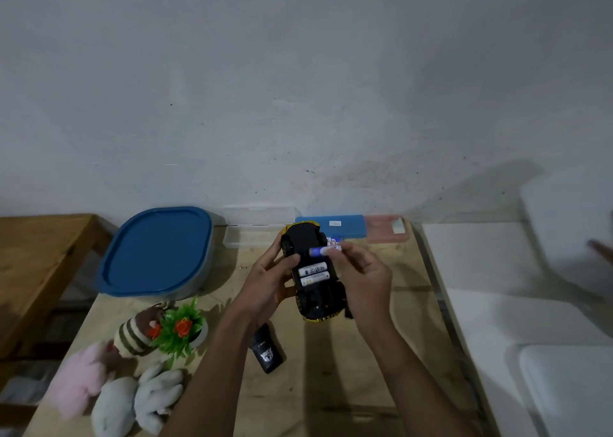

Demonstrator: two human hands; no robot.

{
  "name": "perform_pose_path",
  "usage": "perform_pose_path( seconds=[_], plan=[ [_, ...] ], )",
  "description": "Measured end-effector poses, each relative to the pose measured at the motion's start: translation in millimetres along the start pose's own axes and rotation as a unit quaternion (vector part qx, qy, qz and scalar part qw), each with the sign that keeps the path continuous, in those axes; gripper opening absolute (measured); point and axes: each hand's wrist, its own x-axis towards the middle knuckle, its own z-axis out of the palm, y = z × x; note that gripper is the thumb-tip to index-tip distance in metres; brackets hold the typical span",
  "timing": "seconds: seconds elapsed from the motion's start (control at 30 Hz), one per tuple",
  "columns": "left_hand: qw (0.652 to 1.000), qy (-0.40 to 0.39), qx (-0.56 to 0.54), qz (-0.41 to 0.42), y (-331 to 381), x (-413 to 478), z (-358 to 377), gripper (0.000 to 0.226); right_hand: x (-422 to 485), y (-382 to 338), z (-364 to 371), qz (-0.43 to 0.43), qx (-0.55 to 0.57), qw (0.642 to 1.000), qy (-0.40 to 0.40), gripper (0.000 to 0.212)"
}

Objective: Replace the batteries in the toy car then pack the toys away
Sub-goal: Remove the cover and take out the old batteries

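Observation:
A yellow and black toy car is held upside down above the table, its battery bay uncovered. Two white batteries lie side by side in the bay. My left hand grips the car from its left side, thumb on the underside. My right hand pinches a blue and white battery by one end, just above the bay's far slot. A black remote control lies on the table near my left forearm.
A grey tub with a blue lid stands back left. Clear, blue and pink cases line the wall. Plush toys and a small potted plastic plant sit front left. A white surface lies to the right.

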Motion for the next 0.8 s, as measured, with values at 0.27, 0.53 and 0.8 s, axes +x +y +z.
perform_pose_path(
  seconds=[0.27,0.53,0.8],
  plan=[
    [1.0,0.013,-0.014,0.006,0.1,0.4,-6.6,0.051,19.2,-16.6,-5.8,0.174,0.39,0.903,-0.041,0.011],
    [1.0,0.009,-0.016,0.009,-2.2,3.0,-6.8,0.055,18.5,-13.2,-4.6,0.083,-0.185,0.969,-0.141,0.023],
    [1.0,0.005,0.023,0.005,-3.2,3.2,-5.9,0.062,10.5,-8.4,6.4,-0.068,-0.468,0.86,-0.193,0.026]
  ],
)
